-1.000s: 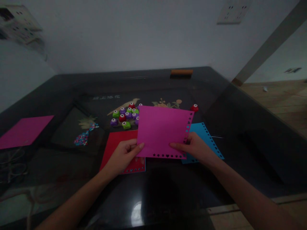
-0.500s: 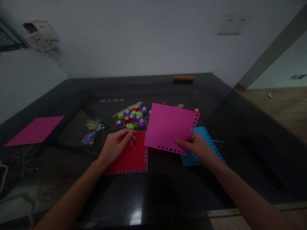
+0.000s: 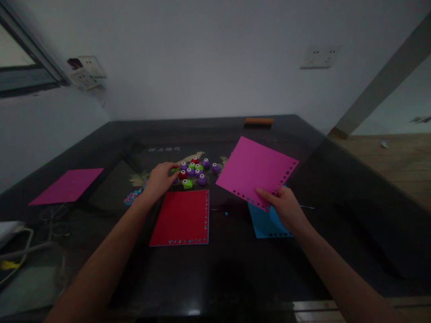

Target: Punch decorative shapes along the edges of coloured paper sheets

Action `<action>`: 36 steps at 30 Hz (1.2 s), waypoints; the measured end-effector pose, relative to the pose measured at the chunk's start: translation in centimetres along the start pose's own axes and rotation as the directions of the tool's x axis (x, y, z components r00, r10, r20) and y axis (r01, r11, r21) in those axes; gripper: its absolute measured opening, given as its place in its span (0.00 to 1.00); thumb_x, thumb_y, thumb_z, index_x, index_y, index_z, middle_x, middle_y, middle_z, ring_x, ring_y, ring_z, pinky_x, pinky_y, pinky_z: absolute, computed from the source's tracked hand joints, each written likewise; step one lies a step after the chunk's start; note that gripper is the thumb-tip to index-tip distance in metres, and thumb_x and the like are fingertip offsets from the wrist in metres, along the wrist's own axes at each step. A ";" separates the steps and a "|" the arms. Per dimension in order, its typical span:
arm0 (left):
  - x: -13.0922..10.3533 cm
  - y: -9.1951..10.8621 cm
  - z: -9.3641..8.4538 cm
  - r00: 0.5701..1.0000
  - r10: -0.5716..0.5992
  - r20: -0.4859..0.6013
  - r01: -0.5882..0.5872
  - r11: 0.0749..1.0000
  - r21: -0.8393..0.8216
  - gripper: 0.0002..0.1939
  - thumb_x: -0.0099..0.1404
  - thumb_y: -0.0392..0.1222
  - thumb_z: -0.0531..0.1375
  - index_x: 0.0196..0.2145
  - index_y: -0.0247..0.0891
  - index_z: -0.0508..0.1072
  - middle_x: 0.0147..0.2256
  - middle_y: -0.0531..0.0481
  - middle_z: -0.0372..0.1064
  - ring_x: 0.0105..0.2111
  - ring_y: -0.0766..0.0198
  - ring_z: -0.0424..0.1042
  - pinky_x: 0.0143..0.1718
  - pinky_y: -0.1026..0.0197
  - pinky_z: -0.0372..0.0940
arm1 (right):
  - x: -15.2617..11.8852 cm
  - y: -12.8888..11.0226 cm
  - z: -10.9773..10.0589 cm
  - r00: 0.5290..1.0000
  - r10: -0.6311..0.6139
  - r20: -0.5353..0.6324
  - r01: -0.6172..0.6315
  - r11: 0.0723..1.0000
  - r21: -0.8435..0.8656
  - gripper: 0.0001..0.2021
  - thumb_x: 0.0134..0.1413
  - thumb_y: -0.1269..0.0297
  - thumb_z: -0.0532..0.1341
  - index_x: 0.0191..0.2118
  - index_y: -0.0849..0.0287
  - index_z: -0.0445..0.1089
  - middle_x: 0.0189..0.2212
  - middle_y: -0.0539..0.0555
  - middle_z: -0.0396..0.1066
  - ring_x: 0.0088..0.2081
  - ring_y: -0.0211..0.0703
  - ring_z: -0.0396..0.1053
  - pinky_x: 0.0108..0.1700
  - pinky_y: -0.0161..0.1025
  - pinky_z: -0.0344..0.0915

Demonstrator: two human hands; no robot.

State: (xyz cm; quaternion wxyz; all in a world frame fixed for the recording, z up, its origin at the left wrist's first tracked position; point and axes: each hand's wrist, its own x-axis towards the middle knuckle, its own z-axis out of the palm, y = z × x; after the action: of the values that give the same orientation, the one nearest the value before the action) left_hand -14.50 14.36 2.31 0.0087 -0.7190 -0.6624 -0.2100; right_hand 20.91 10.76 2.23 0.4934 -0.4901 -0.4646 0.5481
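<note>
My right hand pinches a pink sheet of paper by its lower right corner, thumb on top. Small shaped holes run along two of its edges. My left hand reaches to the left side of a cluster of small paper punches in red, green and purple. Its fingers close around a green paper punch, which they partly hide. Below the cluster lies a red sheet with punched edges, blue showing through the holes. A blue punched sheet lies partly beneath my right hand and the pink sheet.
Another pink sheet rests at the left of the dark table. Paper confetti is heaped beside my left forearm. A brown cylinder lies near the wall. Cables sit at the left edge.
My left hand has moved from above the red sheet up to the punches, onto a green one. The pink sheet in my right hand has turned clockwise and shifted right. The view has tilted up.
</note>
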 end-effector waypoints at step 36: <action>-3.6 -2.7 2.4 0.998 -0.021 -0.060 0.016 0.996 -0.086 0.18 0.60 0.46 0.55 0.45 0.34 0.70 0.42 0.42 0.68 0.43 0.53 0.68 0.47 0.53 0.62 | -1.0 -0.2 0.6 0.996 0.003 0.089 0.008 0.992 -0.125 0.12 0.42 0.58 0.67 0.35 0.56 0.75 0.34 0.55 0.77 0.36 0.48 0.74 0.42 0.48 0.69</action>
State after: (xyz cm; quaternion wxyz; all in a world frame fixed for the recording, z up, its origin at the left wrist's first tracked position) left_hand -16.46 12.02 -1.72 -0.0039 -0.7058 -0.6589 -0.2600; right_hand 20.32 9.71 2.58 0.4411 -0.4949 -0.5202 0.5385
